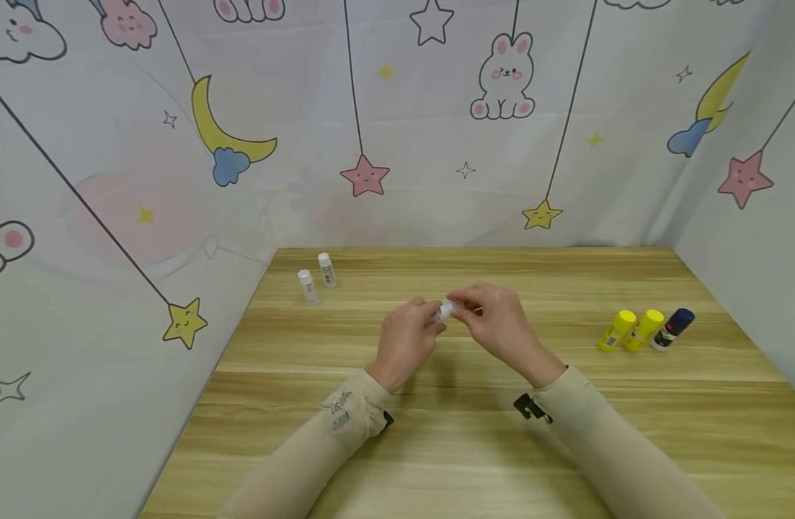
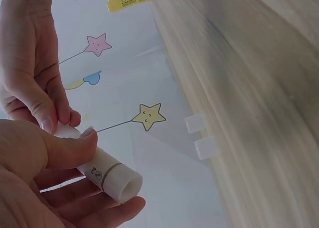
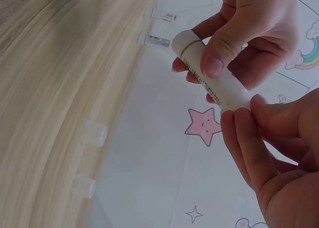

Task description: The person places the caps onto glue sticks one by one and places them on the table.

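Over the middle of the table, both hands hold one white glue stick (image 1: 443, 311). My left hand (image 1: 406, 337) grips its barrel, with the thumb laid along the side, as the right wrist view shows. The fingertips of my right hand (image 1: 499, 323) pinch the opposite end and hide most of it. In the left wrist view the glue stick (image 2: 115, 177) lies tilted, its round hollow end towards the camera and a thin dark ring near that end. Small dark print shows on the barrel.
Two white glue sticks (image 1: 308, 287) stand at the table's back left. At the right stand two yellow glue sticks (image 1: 641, 331) and a white one with a dark blue cap (image 1: 673, 329). Two small whitish translucent pieces (image 3: 93, 133) show near the table edge. A patterned curtain (image 1: 423, 209) borders the table.
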A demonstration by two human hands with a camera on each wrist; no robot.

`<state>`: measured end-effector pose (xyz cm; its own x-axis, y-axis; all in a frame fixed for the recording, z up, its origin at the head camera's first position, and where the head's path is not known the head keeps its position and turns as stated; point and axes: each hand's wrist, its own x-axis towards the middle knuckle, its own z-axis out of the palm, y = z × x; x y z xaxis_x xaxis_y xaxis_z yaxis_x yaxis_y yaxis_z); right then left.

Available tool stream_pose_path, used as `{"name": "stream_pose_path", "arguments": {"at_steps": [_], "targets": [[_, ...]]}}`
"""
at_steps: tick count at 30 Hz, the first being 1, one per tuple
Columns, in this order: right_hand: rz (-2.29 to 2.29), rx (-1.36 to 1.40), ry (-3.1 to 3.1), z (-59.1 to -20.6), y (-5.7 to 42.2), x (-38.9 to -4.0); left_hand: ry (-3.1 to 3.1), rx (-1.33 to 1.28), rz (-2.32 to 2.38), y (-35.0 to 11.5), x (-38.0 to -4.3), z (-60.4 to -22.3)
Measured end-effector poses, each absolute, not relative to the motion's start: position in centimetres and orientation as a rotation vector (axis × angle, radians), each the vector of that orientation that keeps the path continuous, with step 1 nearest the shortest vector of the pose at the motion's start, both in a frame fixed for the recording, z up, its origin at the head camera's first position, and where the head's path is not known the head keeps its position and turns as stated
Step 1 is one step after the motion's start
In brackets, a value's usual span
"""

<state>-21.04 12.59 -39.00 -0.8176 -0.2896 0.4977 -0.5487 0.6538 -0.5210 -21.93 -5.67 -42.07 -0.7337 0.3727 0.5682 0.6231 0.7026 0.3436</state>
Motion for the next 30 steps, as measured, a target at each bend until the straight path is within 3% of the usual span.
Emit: {"name": "stream_pose_path", "arguments": {"at_steps": [18,30], "targets": [[1.165,0.5,-2.581,-39.6,15.3,-21.7,-2.466,-0.738,-0.914,-6.5,-23.2,-42.8],[0.978,0.52,-2.677,-39.9,18.2,-21.1,-2.317,-0.421,-0.87,-9.9,-27.8,-42.4]]}}
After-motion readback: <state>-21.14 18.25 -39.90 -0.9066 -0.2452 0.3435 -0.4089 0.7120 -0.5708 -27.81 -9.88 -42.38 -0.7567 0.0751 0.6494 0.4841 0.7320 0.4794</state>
